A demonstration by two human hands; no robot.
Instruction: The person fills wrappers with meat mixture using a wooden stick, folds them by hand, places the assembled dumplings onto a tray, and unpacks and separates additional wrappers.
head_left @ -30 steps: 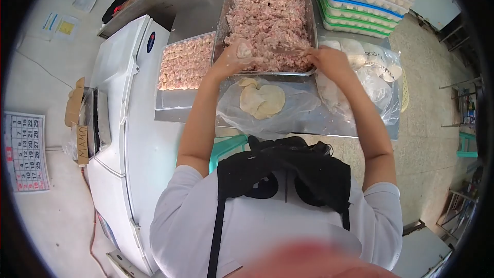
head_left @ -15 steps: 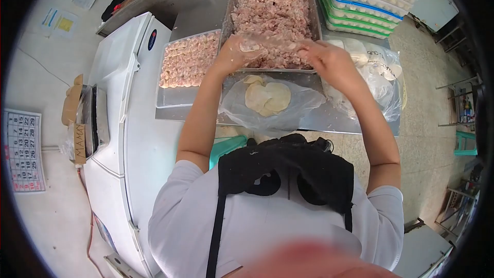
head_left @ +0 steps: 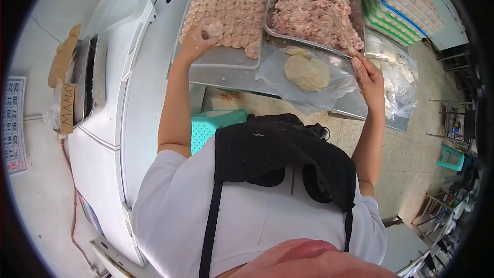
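Note:
My left hand [head_left: 198,40] is above the left part of a white plastic tray [head_left: 221,65] with rows of small meat-filled dumplings [head_left: 239,18]. Its fingers are curled into a ring; what they hold, if anything, is too small to tell. By the lower right corner of a deep metal tray [head_left: 303,44] of pink minced meat [head_left: 314,7], my right hand [head_left: 368,76] grips a thin flat spatula [head_left: 339,27] that reaches over the meat. Round pale dough wrappers [head_left: 307,73] lie on a clear plastic sheet [head_left: 275,74] between the hands.
Stacked filled trays [head_left: 393,5] with green and blue rims stand at the back right. Plastic bags of white wrappers [head_left: 393,69] lie at the table's right. A white freezer [head_left: 131,72] is on the left; a green stool [head_left: 208,126] stands below the table edge.
My left hand has moved left from the meat tray to over the dumpling tray. My right hand has moved back toward me, with the spatula now plainly visible. The view has shifted.

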